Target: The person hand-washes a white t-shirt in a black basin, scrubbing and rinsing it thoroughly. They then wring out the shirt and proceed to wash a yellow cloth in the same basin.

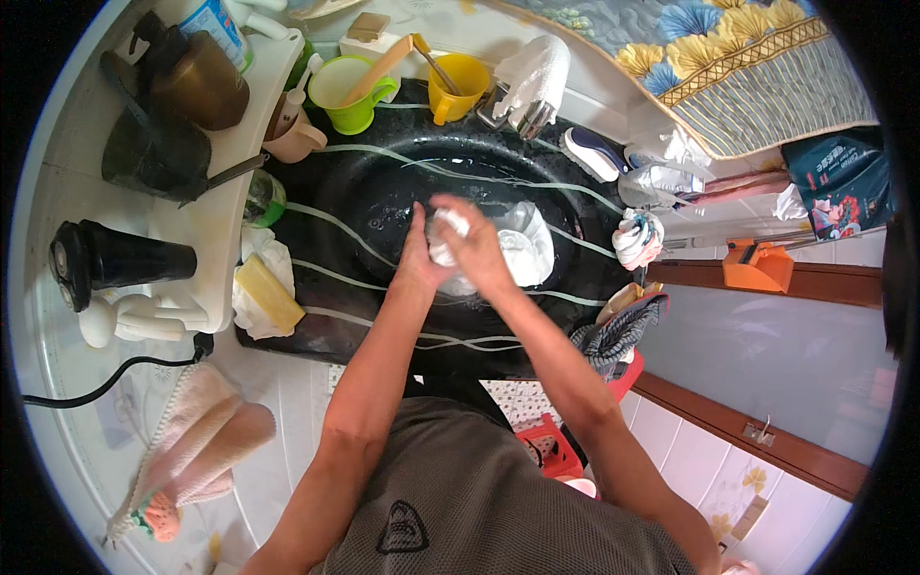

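Note:
Over the black washbasin [338, 180], both hands press a bunched piece of wet white cloth [447, 241] between them. My left hand [419, 255] supports it from the left, with the thumb pointing up and away from me. Across its top curl the fingers of my right hand [476, 248], slightly blurred. More white fabric [528, 248] hangs or lies to the right of my right hand, low in the bowl; whether it is one piece with the bunched part, I cannot tell. A shallow wet shine shows on the bowl's floor.
Behind the bowl stand a green mug [348, 100], a yellow mug [456, 86] and a faucet [535, 118] draped with white cloth. A scrub brush [593, 154] rests at the right rim. Left are a yellow soap bar [269, 295] and a white shelf [223, 237] holding an electric shaver [129, 255].

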### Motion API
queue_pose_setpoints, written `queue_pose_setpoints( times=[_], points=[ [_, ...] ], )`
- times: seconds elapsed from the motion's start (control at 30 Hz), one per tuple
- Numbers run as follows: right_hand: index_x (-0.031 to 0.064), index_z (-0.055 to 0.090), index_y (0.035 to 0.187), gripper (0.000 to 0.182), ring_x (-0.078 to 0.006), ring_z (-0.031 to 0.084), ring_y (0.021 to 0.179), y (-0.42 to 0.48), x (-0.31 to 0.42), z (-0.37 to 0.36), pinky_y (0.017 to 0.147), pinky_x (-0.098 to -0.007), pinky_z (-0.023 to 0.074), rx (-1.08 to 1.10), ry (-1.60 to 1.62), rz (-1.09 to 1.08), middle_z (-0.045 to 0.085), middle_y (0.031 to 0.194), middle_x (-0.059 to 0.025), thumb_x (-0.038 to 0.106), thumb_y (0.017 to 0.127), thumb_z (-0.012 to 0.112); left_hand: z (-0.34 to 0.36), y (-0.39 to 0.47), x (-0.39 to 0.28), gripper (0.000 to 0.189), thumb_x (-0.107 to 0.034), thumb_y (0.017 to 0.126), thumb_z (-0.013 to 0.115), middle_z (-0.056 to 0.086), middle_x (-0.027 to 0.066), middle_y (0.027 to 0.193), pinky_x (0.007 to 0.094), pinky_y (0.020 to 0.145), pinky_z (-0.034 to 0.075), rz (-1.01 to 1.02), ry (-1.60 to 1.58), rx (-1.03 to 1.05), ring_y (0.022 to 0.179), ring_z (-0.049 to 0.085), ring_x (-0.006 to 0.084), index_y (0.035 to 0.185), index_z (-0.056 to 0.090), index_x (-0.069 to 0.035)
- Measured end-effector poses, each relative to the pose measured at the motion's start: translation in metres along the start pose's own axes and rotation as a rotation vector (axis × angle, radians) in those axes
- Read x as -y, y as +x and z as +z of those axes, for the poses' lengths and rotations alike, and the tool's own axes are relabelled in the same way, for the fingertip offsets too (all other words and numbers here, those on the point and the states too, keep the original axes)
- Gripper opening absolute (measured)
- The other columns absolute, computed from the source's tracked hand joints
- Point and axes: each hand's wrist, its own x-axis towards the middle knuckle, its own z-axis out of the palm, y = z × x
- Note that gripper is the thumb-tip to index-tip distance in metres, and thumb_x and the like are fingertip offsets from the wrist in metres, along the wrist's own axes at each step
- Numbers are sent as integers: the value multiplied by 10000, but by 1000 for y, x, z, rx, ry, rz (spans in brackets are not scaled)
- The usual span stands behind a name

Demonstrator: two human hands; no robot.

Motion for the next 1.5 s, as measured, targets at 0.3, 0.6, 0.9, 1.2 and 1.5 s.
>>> queue_pose_setpoints(
  times=[0.3, 0.6, 0.9, 1.2, 1.5],
  points=[
    [-27, 621, 882, 273, -439, 600, 803, 25, -65, 14, 706, -460, 475, -177, -698, -74, 615, 810, -237, 233, 932, 559, -36, 42, 22, 364, -334, 1015, 433, 594, 94, 1164, 400, 949, 492, 100, 59, 97, 1034, 602, 240, 1257, 471, -65],
    [71, 678, 1033, 351, -444, 619, 937, 49, -95, -6, 811, -447, 487, -115, -311, 285, 661, 939, -264, 360, 944, 501, -31, 42, 11, 366, -401, 946, 487, 627, 98, 1179, 465, 956, 468, 54, -182, -39, 1085, 601, 278, 1150, 578, -110],
    [13, 650, 896, 225, -422, 572, 898, -4, -36, 45, 796, -466, 465, 43, -631, -250, 584, 884, -237, 231, 875, 599, -114, 116, 11, 279, -331, 989, 475, 627, 69, 1037, 383, 902, 494, 325, 121, 287, 950, 586, 219, 1109, 568, -96],
    [-9, 652, 941, 275, -433, 636, 872, 59, -100, 0, 761, -477, 500, -62, -538, 233, 648, 896, -292, 231, 892, 527, -56, 61, 10, 363, -354, 981, 421, 640, 76, 1143, 412, 916, 499, 123, -100, 105, 1041, 616, 234, 1167, 577, -85],
    [25, 662, 855, 230, -301, 606, 791, -27, -7, 30, 675, -403, 512, 108, -600, -349, 553, 806, -128, 249, 817, 690, -75, 61, 0, 370, -396, 949, 494, 625, 121, 1036, 433, 916, 474, 58, -158, 497, 984, 602, 240, 1085, 580, -63]
  ],
)
